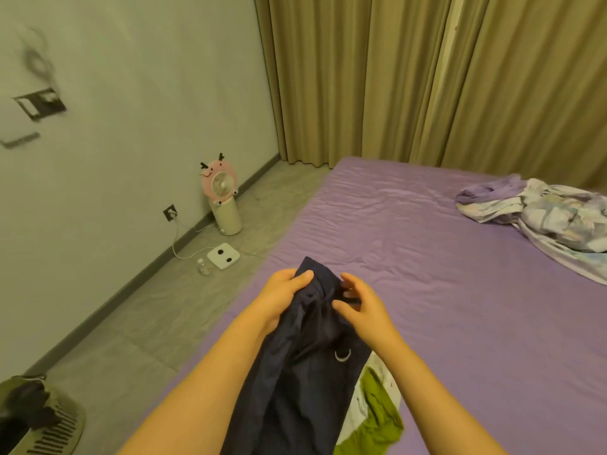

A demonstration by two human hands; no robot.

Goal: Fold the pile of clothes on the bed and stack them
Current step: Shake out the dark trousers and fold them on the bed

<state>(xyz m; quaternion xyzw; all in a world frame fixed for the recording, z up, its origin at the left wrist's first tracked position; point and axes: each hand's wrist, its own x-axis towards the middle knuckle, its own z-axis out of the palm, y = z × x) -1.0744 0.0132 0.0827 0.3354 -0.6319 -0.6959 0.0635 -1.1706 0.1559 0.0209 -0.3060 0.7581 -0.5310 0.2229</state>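
A dark navy garment hangs bunched over the purple bed; the left hand grips its top, the right hand pinches beside it.

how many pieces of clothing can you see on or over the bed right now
3: a dark navy garment held up by both hands, a green one on the sheet beneath it, and a pale purple bundle at the far right, which may hide more.
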